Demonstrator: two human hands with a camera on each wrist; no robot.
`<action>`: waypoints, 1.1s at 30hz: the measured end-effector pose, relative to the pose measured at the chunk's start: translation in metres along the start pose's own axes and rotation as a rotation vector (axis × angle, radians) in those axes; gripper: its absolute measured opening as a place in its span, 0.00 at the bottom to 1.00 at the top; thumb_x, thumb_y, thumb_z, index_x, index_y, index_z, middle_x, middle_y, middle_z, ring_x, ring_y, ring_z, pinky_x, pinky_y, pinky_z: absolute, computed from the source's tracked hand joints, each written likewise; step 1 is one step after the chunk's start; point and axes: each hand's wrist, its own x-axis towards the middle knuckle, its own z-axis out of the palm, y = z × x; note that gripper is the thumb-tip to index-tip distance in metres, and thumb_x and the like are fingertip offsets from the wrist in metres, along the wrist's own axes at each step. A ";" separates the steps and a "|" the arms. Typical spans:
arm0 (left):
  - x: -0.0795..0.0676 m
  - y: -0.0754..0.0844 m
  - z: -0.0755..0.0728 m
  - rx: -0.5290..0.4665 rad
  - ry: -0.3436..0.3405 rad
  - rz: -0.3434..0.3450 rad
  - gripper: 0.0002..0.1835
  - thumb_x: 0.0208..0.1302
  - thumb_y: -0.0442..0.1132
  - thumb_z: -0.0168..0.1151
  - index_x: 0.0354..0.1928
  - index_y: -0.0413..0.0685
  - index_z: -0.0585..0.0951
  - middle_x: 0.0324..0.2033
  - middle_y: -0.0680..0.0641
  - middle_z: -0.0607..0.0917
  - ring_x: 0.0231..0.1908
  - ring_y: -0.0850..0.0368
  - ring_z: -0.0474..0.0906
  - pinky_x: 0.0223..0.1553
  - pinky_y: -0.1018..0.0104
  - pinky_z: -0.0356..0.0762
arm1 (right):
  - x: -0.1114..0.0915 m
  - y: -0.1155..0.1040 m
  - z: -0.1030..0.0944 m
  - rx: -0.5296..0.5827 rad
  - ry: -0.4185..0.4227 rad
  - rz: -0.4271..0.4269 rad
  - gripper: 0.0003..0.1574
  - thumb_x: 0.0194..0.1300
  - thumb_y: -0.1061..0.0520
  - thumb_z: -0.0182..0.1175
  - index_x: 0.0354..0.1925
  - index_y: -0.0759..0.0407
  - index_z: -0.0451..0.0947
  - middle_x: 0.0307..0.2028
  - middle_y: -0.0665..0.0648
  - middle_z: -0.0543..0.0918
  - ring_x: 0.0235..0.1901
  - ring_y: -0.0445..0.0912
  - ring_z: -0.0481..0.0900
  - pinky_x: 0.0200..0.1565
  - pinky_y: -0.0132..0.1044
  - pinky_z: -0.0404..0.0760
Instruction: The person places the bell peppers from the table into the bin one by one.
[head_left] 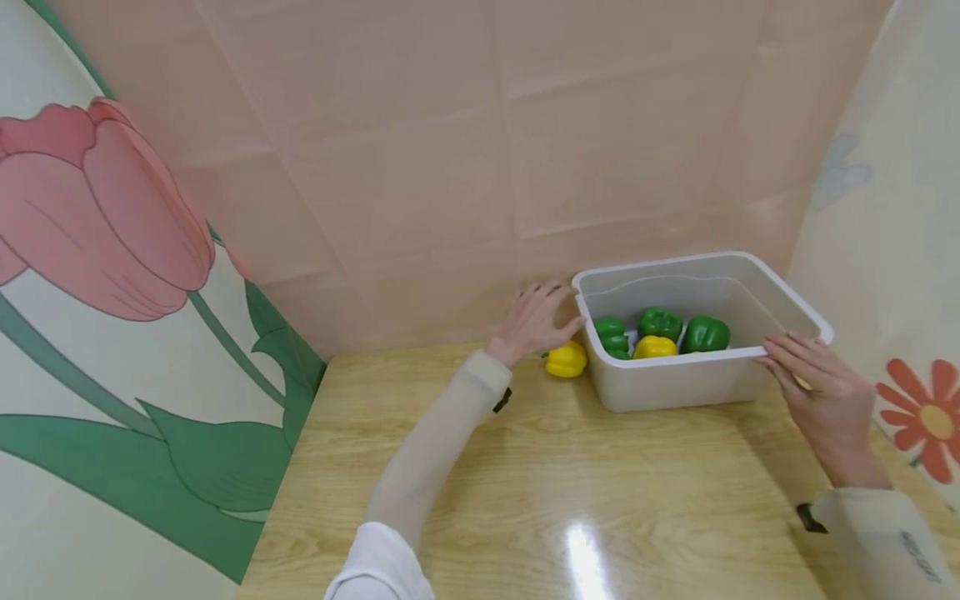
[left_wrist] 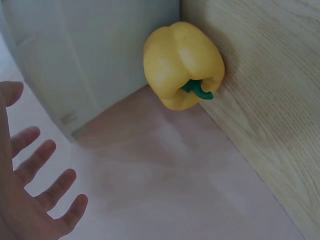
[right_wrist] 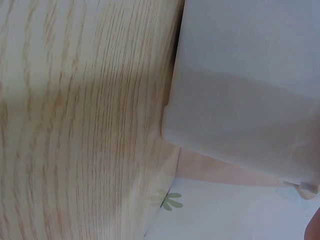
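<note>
A white plastic bin [head_left: 678, 385] stands on the table at the right with several green bell peppers [head_left: 706, 333] and a yellow bell pepper [head_left: 655, 347] inside. Outside its left wall lies another yellow bell pepper [head_left: 566, 360], its green stem [left_wrist: 196, 89] showing in the left wrist view. My left hand [head_left: 534, 321] is above that pepper, fingers spread and loosely bent, fingertips right at the bin's left rim. At the bin's near right corner, my right hand [head_left: 825, 392] grips the rim, fingers over the edge and thumb below. Only a fingertip [right_wrist: 314, 227] of it shows in the right wrist view.
The wooden table [head_left: 450, 492] meets a pink-covered wall [head_left: 390, 192] at the back, close behind the bin. A tulip-patterned panel [head_left: 112, 217] borders the left side, and a flower-patterned one [head_left: 900, 275] the right.
</note>
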 end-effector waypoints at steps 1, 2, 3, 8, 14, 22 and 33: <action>0.000 -0.001 0.001 -0.001 0.004 0.002 0.31 0.76 0.63 0.58 0.73 0.58 0.76 0.72 0.50 0.77 0.67 0.48 0.75 0.66 0.47 0.73 | 0.000 0.000 -0.001 0.001 -0.003 0.006 0.19 0.69 0.46 0.73 0.45 0.60 0.93 0.50 0.59 0.91 0.61 0.39 0.86 0.72 0.40 0.73; -0.001 -0.001 0.002 0.003 0.007 0.003 0.31 0.76 0.63 0.57 0.73 0.58 0.76 0.72 0.50 0.77 0.67 0.48 0.75 0.66 0.47 0.73 | -0.001 0.000 -0.001 -0.002 -0.007 0.008 0.20 0.69 0.45 0.73 0.45 0.60 0.93 0.51 0.58 0.91 0.61 0.40 0.86 0.72 0.40 0.73; -0.001 -0.002 0.003 0.003 0.011 0.004 0.32 0.76 0.63 0.57 0.73 0.58 0.76 0.72 0.50 0.77 0.67 0.48 0.75 0.66 0.47 0.73 | -0.001 0.000 -0.001 -0.004 -0.011 0.010 0.20 0.69 0.45 0.73 0.46 0.60 0.93 0.51 0.58 0.91 0.61 0.40 0.86 0.72 0.40 0.73; -0.004 -0.005 0.007 0.000 0.016 0.002 0.32 0.76 0.64 0.56 0.73 0.58 0.77 0.71 0.50 0.78 0.67 0.47 0.75 0.66 0.47 0.73 | 0.000 0.002 -0.002 -0.014 -0.013 0.010 0.22 0.68 0.44 0.73 0.45 0.61 0.93 0.50 0.60 0.91 0.61 0.40 0.86 0.72 0.41 0.74; -0.008 -0.006 0.011 -0.018 0.003 -0.007 0.31 0.76 0.64 0.56 0.72 0.59 0.77 0.70 0.50 0.79 0.66 0.48 0.76 0.64 0.47 0.74 | -0.001 0.001 -0.002 -0.014 -0.012 0.006 0.20 0.68 0.45 0.74 0.45 0.62 0.93 0.49 0.61 0.91 0.61 0.37 0.85 0.72 0.42 0.74; -0.009 -0.008 0.018 -0.033 0.013 -0.008 0.29 0.75 0.63 0.58 0.71 0.59 0.79 0.69 0.49 0.79 0.65 0.47 0.76 0.64 0.47 0.74 | 0.000 0.001 -0.002 -0.001 -0.020 0.015 0.16 0.66 0.51 0.76 0.45 0.62 0.93 0.49 0.62 0.91 0.61 0.39 0.86 0.72 0.43 0.74; -0.010 -0.006 0.025 -0.020 0.007 -0.021 0.31 0.74 0.64 0.58 0.71 0.57 0.79 0.69 0.50 0.80 0.64 0.46 0.77 0.61 0.48 0.75 | -0.002 0.004 -0.003 -0.019 -0.026 0.017 0.15 0.66 0.52 0.76 0.45 0.62 0.93 0.49 0.62 0.92 0.61 0.40 0.86 0.72 0.43 0.74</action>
